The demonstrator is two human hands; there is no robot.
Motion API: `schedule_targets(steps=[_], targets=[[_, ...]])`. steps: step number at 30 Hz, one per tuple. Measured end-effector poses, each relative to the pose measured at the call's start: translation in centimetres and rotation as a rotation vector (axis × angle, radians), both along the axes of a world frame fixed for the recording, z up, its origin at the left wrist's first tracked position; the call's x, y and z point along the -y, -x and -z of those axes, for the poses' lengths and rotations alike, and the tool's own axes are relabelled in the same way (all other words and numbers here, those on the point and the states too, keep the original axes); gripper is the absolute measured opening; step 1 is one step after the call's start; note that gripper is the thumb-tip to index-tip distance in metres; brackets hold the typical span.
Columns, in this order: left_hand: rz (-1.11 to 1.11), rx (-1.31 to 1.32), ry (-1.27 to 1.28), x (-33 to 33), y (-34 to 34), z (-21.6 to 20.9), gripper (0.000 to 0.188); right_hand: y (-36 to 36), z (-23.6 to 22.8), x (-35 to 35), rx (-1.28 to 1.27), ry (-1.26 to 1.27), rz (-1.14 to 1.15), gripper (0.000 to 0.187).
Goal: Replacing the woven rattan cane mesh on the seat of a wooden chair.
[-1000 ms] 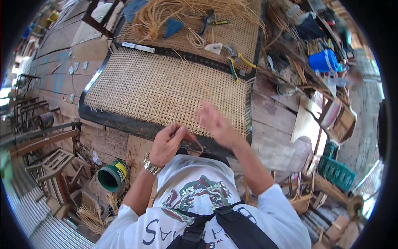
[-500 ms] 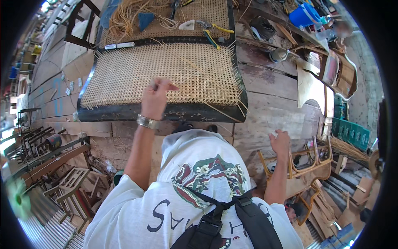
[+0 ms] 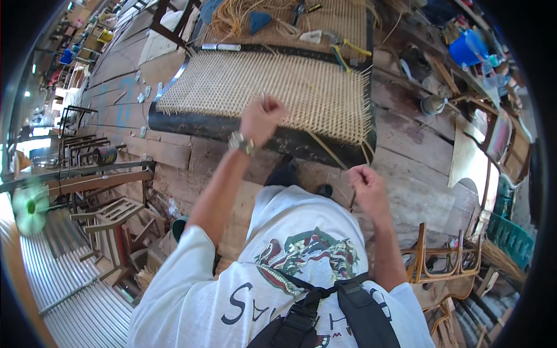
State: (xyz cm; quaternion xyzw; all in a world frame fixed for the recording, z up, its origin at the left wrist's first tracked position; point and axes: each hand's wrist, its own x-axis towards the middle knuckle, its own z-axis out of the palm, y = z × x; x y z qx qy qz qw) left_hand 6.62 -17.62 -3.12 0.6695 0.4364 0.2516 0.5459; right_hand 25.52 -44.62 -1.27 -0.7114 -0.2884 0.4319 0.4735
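A black-framed panel of woven cane (image 3: 232, 81) lies in front of me, with loose strand ends along its right side. Over its front part, my left hand (image 3: 264, 119) is closed, fingers curled; whatever may be inside them is too small to make out. A metal watch is on that wrist. A pale cane strand (image 3: 326, 148) slants from the weave across the black front rail to the fingertips of my right hand (image 3: 369, 188), which pinch its end just off the panel's near right corner.
Farther up the panel lie a bundle of loose cane (image 3: 232, 20), a white marker-like tube (image 3: 221, 47) and yellow-handled pliers (image 3: 342, 55). A blue bucket (image 3: 467, 49) stands far right. Wooden chair frames (image 3: 444, 258) are at lower right, stools (image 3: 110, 217) at left, near a green fan (image 3: 30, 207).
My right hand has come in and forward from the right and now pinches the strand's end. My left hand stays over the weave, its fingers more curled. The whole view has shifted.
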Motion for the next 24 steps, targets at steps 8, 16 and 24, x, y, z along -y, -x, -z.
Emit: schedule_targets(steps=[8, 16, 24], targets=[[0.013, -0.507, -0.212, -24.3, -1.0, 3.7, 0.023, -1.7, 1.2, 1.5, 0.244, 0.148, 0.056, 0.017], [0.056, -0.737, -0.358, -35.5, -6.9, 9.9, 0.028, 0.1, 1.6, 0.9, 0.406, 0.234, 0.389, 0.019], [0.131, -0.342, -0.055, -30.7, -7.8, 8.3, 0.024, 2.1, 3.0, 5.1, 0.522, 0.545, 0.57, 0.022]])
